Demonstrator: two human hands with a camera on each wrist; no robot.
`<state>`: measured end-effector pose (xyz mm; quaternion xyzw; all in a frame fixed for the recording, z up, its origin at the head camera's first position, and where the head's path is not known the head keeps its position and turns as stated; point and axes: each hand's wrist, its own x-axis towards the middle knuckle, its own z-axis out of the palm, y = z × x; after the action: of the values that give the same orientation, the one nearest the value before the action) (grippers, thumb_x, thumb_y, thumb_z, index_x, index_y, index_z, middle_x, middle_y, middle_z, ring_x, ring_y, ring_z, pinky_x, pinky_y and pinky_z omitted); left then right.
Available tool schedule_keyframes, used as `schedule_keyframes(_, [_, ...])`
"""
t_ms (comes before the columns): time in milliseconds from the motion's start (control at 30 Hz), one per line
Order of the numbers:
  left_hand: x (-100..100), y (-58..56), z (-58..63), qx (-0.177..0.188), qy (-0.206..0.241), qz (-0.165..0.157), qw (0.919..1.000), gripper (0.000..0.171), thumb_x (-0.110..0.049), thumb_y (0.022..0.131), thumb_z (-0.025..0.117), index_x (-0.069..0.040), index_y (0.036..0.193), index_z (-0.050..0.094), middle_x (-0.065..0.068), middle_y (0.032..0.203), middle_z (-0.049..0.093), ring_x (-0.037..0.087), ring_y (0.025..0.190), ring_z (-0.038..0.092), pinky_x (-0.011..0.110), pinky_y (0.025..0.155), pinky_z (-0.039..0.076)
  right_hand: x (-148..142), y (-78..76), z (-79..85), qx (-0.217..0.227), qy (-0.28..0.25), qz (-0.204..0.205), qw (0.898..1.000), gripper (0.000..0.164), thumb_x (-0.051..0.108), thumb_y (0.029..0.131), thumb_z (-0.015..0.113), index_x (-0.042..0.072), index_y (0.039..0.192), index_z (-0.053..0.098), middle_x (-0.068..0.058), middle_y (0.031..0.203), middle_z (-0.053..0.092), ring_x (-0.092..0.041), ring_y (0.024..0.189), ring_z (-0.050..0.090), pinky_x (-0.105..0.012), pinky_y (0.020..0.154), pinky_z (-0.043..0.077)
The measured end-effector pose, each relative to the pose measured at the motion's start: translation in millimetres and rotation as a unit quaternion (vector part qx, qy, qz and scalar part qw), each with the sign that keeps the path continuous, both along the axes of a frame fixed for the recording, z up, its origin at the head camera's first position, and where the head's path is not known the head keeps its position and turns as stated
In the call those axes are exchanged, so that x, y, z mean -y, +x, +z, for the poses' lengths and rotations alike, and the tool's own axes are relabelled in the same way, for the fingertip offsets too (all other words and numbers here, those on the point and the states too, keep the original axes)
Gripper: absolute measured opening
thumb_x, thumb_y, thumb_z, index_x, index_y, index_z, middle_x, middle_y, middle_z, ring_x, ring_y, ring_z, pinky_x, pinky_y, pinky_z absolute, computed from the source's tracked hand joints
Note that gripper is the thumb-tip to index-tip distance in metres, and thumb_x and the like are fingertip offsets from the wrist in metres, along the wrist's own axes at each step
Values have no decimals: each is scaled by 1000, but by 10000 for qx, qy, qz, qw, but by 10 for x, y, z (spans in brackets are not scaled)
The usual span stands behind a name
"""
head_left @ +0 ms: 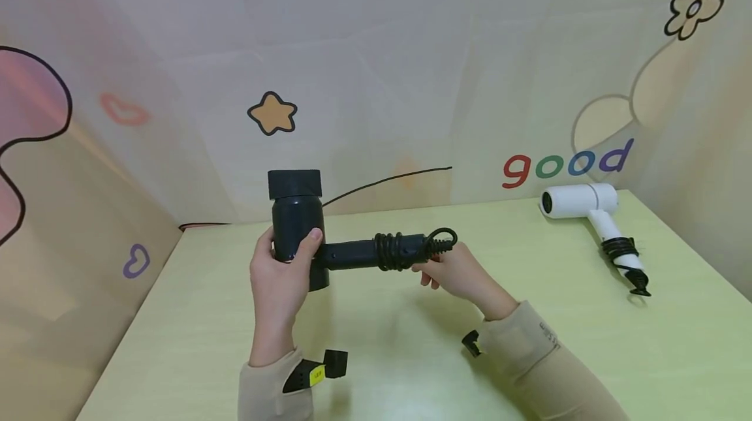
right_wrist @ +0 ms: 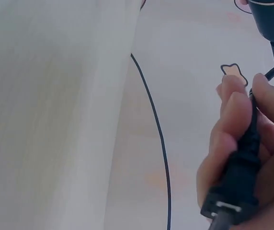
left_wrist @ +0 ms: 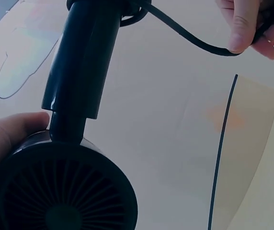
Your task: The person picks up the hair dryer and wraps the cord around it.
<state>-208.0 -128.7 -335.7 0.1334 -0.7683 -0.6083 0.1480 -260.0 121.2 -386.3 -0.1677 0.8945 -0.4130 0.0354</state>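
A black hair dryer (head_left: pixel 297 218) is held up over the table, its barrel upright and its handle (head_left: pixel 352 255) pointing right. My left hand (head_left: pixel 281 287) grips the barrel, with the thumb across its front. Black cord (head_left: pixel 390 252) is wound in several turns round the handle's outer part. At the handle's far end, my right hand (head_left: pixel 458 272) pinches the loose length of cord. In the right wrist view the plug (right_wrist: pixel 234 184) lies within the curled fingers of that hand. The vented end (left_wrist: pixel 65 191) of the dryer faces the left wrist camera.
On the right of the pale green table (head_left: pixel 194 316) lies a white hair dryer (head_left: pixel 578 201) with black cord wrapped round its handle. A printed cloth backdrop (head_left: pixel 382 94) hangs behind the table. Each sleeve carries a small black wrist device (head_left: pixel 314 372).
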Motion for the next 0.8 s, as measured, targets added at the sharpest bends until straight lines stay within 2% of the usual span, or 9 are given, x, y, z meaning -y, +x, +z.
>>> schedule_keyframes(167, [-2, 14, 9, 95, -28, -236, 9997, 74, -44, 84, 68, -13, 143, 36, 14, 123, 50, 32, 102, 59, 51, 87, 51, -78, -32, 47, 245, -263, -143, 9993, 26, 7, 88, 53, 4, 65, 63, -1, 55, 61, -13, 52, 57, -28, 54, 41])
schedule_keyframes(233, [-1, 19, 9, 109, -25, -317, 9994, 73, -44, 83, 68, -14, 142, 37, 14, 122, 51, 31, 102, 59, 51, 87, 51, -113, -33, 71, 48, -317, -39, 9995, 25, 4, 88, 54, 4, 64, 61, 0, 54, 59, -12, 51, 54, -27, 53, 40])
schedule_keyframes(367, [0, 29, 12, 144, -11, -498, 9987, 73, -44, 83, 69, -15, 141, 38, 13, 118, 54, 30, 99, 60, 48, 85, 53, -157, -31, 110, -503, -321, 168, 9981, 31, 16, 89, 61, 6, 60, 59, 5, 51, 48, -10, 50, 42, -24, 49, 33])
schedule_keyframes(433, [0, 32, 16, 181, -20, -577, 9982, 72, -45, 82, 70, -16, 141, 39, 13, 115, 55, 30, 96, 61, 46, 83, 54, -170, -34, 122, -574, -332, 167, 9977, 35, 26, 89, 64, 8, 60, 60, 7, 51, 43, -9, 51, 38, -23, 49, 31])
schedule_keyframes(633, [0, 24, 17, 287, -157, -762, 9966, 71, -46, 80, 72, -18, 138, 42, 14, 107, 55, 28, 89, 61, 39, 77, 55, -217, -35, 180, -816, -253, 218, 9961, 22, 27, 90, 64, 11, 75, 69, 6, 55, 43, -8, 52, 37, -22, 51, 32])
schedule_keyframes(800, [12, 13, -26, 294, -239, -989, 9944, 68, -43, 80, 73, -19, 136, 45, 13, 109, 57, 28, 88, 64, 41, 76, 55, -274, -26, 219, -1180, 13, 336, 9924, 15, 25, 90, 64, 12, 84, 71, 3, 63, 51, -8, 55, 40, -23, 55, 36])
